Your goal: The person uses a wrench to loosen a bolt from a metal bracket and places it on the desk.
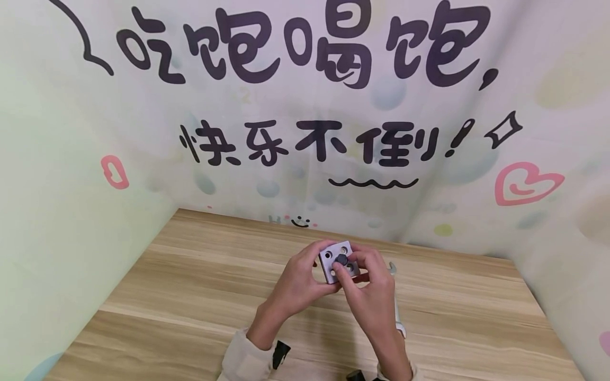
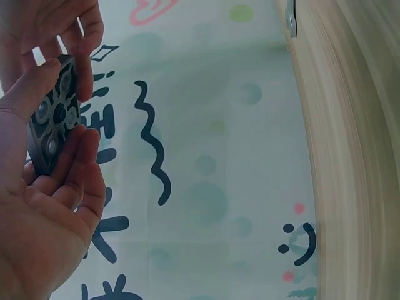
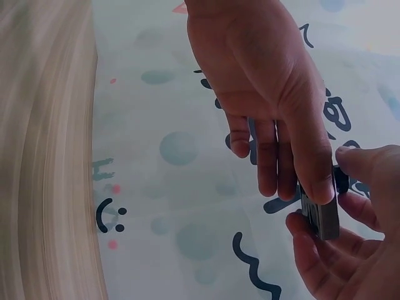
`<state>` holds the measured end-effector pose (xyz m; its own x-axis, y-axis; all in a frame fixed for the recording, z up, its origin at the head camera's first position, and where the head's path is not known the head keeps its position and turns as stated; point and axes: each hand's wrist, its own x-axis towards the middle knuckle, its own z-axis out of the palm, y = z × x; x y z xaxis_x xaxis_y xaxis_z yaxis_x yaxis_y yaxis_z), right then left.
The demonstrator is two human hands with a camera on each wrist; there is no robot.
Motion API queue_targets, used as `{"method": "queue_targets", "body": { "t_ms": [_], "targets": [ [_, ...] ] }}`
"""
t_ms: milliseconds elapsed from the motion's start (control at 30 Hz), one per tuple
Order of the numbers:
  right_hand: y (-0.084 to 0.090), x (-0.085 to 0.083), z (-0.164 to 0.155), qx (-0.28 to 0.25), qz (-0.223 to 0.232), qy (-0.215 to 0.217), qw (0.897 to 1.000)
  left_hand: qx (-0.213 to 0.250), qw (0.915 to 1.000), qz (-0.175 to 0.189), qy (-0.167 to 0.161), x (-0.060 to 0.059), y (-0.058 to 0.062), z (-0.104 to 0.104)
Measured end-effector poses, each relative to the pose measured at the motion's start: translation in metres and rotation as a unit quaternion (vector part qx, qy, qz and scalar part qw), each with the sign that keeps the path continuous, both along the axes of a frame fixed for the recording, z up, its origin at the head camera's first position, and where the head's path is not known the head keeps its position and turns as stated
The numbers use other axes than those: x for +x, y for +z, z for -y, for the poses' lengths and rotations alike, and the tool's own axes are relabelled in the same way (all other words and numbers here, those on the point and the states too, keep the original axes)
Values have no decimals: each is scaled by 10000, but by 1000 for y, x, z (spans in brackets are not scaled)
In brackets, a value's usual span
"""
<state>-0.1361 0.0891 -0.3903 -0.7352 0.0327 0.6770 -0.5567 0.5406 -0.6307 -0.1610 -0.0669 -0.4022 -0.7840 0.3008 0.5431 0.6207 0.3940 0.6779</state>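
Observation:
My left hand (image 1: 297, 278) holds a small square metal plate (image 1: 335, 249) by its edges, raised over the table and tilted toward me. Round holes sit near the plate's corners. At its centre is a dark bolt (image 1: 342, 259), which my right hand (image 1: 374, 299) pinches between thumb and forefinger. The left wrist view shows the plate's other face (image 2: 47, 128), patterned with grooves and round recesses, with the left thumb along its edge. In the right wrist view the bolt (image 3: 341, 179) stands out from one face of the plate (image 3: 326, 219).
A silver wrench (image 1: 401, 328) lies on the wooden table (image 1: 190, 296) to the right, partly hidden behind my right hand. A printed cloth (image 1: 295, 106) with black characters hangs at the table's back edge. Black pieces (image 1: 281, 353) sit at both sleeve cuffs.

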Motion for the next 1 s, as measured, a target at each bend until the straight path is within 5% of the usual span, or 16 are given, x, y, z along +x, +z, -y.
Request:
{"method": "queue_targets", "body": {
  "t_ms": [1000],
  "targets": [
    [1,0,-1,63,-155,182,9997,-61,9999,22,76,0,0,1]
  ]
}}
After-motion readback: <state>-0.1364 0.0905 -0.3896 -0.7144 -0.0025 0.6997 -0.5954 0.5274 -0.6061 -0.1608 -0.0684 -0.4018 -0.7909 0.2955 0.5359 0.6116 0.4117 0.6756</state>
